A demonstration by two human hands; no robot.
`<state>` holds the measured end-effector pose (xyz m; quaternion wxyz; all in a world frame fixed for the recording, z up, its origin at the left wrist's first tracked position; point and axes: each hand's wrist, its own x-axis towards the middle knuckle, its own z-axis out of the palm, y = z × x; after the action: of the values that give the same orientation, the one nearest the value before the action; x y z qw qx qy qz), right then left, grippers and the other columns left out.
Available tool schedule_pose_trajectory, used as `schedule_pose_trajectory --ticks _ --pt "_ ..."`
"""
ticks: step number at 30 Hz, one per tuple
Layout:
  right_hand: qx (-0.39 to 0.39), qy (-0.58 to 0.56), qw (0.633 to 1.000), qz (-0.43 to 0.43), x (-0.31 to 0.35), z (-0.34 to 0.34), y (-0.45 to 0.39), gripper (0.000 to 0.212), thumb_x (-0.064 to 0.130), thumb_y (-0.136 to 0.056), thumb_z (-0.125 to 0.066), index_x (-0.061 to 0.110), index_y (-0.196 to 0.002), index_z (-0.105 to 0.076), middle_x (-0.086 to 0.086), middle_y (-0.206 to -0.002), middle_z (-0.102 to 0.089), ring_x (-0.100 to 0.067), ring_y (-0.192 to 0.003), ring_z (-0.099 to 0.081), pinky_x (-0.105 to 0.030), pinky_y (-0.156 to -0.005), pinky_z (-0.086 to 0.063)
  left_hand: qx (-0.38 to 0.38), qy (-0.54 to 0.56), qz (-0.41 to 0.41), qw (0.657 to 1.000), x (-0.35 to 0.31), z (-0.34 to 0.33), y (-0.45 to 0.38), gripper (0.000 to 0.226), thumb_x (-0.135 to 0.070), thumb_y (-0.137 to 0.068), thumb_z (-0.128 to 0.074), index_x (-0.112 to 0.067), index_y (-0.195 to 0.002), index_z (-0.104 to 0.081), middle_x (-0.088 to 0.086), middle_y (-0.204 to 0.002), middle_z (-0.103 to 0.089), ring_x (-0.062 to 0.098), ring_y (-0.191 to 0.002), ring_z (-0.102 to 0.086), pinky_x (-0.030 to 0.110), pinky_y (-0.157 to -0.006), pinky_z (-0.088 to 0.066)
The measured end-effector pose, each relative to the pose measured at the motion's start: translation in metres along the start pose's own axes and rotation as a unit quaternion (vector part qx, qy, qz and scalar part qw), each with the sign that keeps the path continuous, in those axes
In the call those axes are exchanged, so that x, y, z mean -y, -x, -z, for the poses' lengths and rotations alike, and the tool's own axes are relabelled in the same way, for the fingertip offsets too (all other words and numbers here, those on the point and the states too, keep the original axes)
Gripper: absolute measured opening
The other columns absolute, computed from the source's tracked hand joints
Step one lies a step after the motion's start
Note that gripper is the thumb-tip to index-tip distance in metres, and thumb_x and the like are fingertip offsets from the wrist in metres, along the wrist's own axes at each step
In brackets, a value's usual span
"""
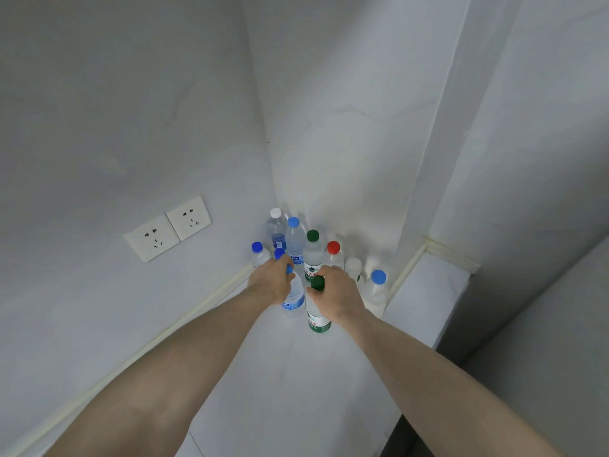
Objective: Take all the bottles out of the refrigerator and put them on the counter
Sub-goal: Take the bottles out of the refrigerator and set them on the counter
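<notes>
Clear plastic bottles, two in hand: our left hand grips the blue-capped bottle, our right hand the green-capped bottle. Both seemingly set on the white counter; releasing comes next.

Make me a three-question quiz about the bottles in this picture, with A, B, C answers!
1. Where do the bottles stand?
A. in a sink
B. on the counter, in the wall corner
C. on the floor

2. What colour is the cap under the right hand?
A. green
B. yellow
C. pink

3. What are the hands doing?
A. resting flat
B. each in a grip on a bottle
C. pointing at the sockets

Answers: B, the counter meets two walls there; A, the green cap shows by the right hand; B, the left hand wraps the blue-capped bottle.
</notes>
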<state>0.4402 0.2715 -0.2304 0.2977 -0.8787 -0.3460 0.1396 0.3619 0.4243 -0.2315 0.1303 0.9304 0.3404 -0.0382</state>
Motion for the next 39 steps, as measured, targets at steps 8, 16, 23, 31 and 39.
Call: schedule_pose_trajectory --ticks 8,16,23,31,39 --pt "-0.004 0.013 1.0 0.002 -0.006 -0.011 -0.026 0.029 0.034 -0.09 -0.071 0.012 -0.105 -0.062 -0.006 -0.104 -0.06 -0.027 -0.093 -0.063 -0.032 -0.08 -0.047 0.003 -0.008 -0.016 1.0 -0.004 -0.003 -0.024 0.021 -0.031 -0.105 -0.045 -0.022 -0.124 -0.048 0.007 -0.111 -0.06 0.029 -0.092 -0.06 0.045 -0.08 -0.055" --pt "-0.01 0.004 1.0 -0.009 -0.007 -0.016 -0.04 0.032 0.036 -0.092 -0.07 0.012 -0.11 -0.06 -0.006 -0.106 -0.058 -0.026 -0.093 -0.063 -0.03 -0.078 -0.047 0.004 -0.027 -0.025 0.999 -0.006 0.002 -0.04 0.02 -0.03 -0.106 -0.044 -0.02 -0.123 -0.048 0.009 -0.109 -0.059 0.027 -0.084 -0.056 0.04 -0.067 -0.049" --pt "-0.017 -0.022 0.999 -0.019 -0.008 -0.018 -0.04 0.032 0.037 -0.091 -0.072 0.014 -0.11 -0.062 -0.005 -0.103 -0.06 -0.024 -0.093 -0.064 -0.03 -0.081 -0.051 0.005 -0.041 -0.043 0.998 -0.002 0.003 -0.043 0.024 -0.034 -0.106 -0.042 -0.02 -0.125 -0.046 0.01 -0.11 -0.06 0.029 -0.087 -0.061 0.042 -0.072 -0.053" --pt "-0.004 0.008 1.0 -0.025 -0.008 0.001 -0.015 0.044 0.036 -0.092 -0.069 0.016 -0.129 -0.053 -0.005 -0.117 -0.057 -0.025 -0.104 -0.064 -0.033 -0.086 -0.05 0.0 -0.034 -0.042 0.999 0.006 0.014 -0.012 0.054 -0.027 -0.104 -0.049 -0.026 -0.154 -0.028 0.004 -0.146 -0.048 0.033 -0.117 -0.059 0.045 -0.091 -0.054" --pt "-0.019 -0.041 0.999 -0.023 -0.01 0.027 0.09 0.048 0.029 -0.091 -0.065 0.023 -0.136 -0.053 0.001 -0.127 -0.058 -0.021 -0.114 -0.06 -0.03 -0.094 -0.046 -0.093 0.037 -0.131 0.986 -0.01 0.022 0.104 0.044 -0.018 -0.1 -0.055 -0.022 -0.143 -0.049 0.001 -0.135 -0.052 0.026 -0.117 -0.056 0.036 -0.089 -0.05"
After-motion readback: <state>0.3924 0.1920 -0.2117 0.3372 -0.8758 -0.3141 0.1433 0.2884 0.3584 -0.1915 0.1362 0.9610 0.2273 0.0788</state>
